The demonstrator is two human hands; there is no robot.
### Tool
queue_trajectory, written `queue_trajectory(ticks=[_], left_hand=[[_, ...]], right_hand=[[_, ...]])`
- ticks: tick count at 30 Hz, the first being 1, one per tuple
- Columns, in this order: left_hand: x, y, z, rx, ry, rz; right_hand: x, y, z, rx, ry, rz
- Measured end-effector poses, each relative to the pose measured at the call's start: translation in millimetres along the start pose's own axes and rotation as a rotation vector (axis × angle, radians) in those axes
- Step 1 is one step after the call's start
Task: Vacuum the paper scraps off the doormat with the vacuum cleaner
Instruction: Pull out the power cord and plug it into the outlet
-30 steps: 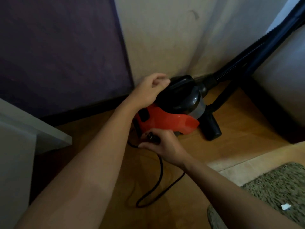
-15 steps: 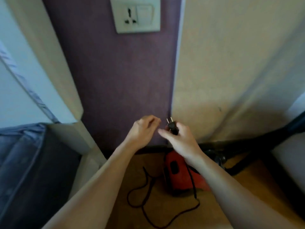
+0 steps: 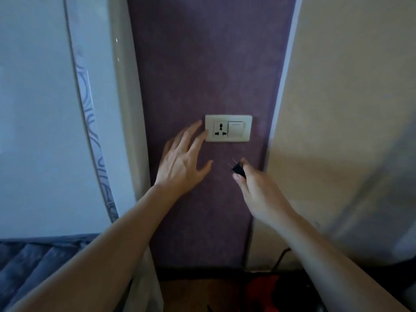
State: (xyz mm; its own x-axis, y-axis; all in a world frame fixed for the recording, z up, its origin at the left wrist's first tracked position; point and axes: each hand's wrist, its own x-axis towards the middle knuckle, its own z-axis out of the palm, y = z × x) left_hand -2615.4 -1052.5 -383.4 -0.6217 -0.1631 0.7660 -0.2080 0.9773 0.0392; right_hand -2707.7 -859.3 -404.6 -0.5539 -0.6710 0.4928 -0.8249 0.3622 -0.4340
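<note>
Both hands are raised before a purple strip of wall (image 3: 202, 64). The left hand (image 3: 182, 161) is spread wide with straight fingers and has hold of nothing; its fingertips (image 3: 203, 134) reach the left edge of a pale wall plate (image 3: 246, 136), though whether they actually press on it or only hover in front of it I cannot tell. The right hand (image 3: 258, 192) pinches a small black plug (image 3: 238, 168) between the thumb and the curled fingers, the two metal prongs pointing up and to the left. The plug is below the plate and a little to the right, clear of it and not touching. On the plate, a socket (image 3: 219, 129) sits on the left half and a rocker switch (image 3: 236, 129) on the right half. The vacuum cleaner (image 3: 262, 287) is on the floor at the bottom edge of the view, under the right forearm (only part of its red body shows, dim and partly hidden by the arm). A black cord (image 3: 280, 257) rises beside the forearm near the foot of the wall. To the right of the purple strip runs a cream wall (image 3: 349, 86). To the left stands a white curved panel (image 3: 33, 109) with a patterned stripe, and below it lies blue-grey quilted fabric (image 3: 27, 262). A bit of wooden floor (image 3: 180, 293) shows between the arms.
</note>
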Motion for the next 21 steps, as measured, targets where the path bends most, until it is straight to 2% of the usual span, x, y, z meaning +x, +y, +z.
queue_trajectory(ticks=[5, 8, 12, 21], left_hand=[[44, -30, 3, 0.188, -0.056, 0.062], [49, -36, 13, 0.257, -0.035, 0.079], [51, -44, 23, 0.28, 0.022, 0.093], [55, -47, 28, 0.3, 0.04, 0.082]], right_hand=[[26, -5, -2, 0.009, 0.126, -0.056], [44, -6, -1, -0.01, 0.173, -0.081], [66, -5, 9, -0.004, 0.359, -0.058], [85, -3, 38, -0.017, 0.61, -0.102]])
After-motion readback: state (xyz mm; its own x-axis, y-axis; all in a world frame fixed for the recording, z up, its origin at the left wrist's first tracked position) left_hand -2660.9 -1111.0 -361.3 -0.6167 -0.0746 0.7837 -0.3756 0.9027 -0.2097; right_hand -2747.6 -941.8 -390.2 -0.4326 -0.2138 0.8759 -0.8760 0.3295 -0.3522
